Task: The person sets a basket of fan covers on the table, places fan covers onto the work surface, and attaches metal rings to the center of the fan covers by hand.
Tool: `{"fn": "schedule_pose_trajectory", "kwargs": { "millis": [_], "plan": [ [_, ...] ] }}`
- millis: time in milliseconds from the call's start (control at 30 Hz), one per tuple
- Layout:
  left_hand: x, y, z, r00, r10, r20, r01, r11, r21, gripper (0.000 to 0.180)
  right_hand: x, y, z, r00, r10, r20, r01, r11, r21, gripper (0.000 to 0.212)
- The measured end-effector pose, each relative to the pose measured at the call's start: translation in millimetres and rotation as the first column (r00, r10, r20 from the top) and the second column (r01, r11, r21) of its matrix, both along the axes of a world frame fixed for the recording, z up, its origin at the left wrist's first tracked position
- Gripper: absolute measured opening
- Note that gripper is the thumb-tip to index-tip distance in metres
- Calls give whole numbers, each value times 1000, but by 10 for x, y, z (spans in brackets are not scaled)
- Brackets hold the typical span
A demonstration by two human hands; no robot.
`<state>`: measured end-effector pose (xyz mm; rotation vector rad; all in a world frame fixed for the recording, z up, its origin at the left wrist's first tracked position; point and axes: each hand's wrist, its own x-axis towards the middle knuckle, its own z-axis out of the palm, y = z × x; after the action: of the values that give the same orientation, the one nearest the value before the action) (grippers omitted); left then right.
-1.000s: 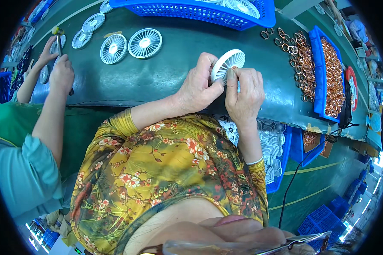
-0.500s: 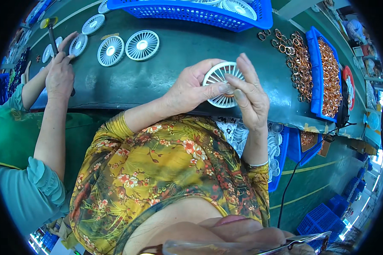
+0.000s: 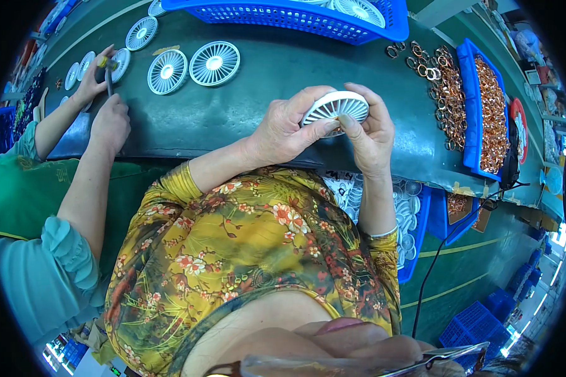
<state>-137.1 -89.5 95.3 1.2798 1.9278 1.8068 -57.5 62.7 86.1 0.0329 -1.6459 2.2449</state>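
Curled left hand (image 3: 282, 132) and right hand (image 3: 375, 143) are gripping opposite sides of a white slotted disc (image 3: 341, 104), probably steadying it.

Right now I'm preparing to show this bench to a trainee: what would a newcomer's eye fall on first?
Probably the white spoked disc near the centre, held between the left hand and right hand. Next, copper-coloured rings heaped on the green table at the right, beside a blue tray. At the left, a co-worker's hand grips a yellow-headed tool.
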Motion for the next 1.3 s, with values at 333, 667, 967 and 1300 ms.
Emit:
{"fn": "schedule_pose_trajectory", "kwargs": {
  "millis": [333,667,967,1300],
  "plan": [
    [-351,-488,-70,661,407,-630,-656,721,-223,44,-681,838,-79,753,-647,-121,248,109,963,55],
    [-609,-149,340,517,388,-763,-530,845,71,30,-521,955,-109,770,-638,4,100,128,987,24],
    [-1570,717,802,507,121,-854,-830,336,-445,30,-470,1039,-221,656,-745,-123,92,-83,992,28],
    [-789,364,613,563,563,-605,-475,820,320,15,-3,691,-7,690,-497,-526,668,157,728,12]
  ]
}}
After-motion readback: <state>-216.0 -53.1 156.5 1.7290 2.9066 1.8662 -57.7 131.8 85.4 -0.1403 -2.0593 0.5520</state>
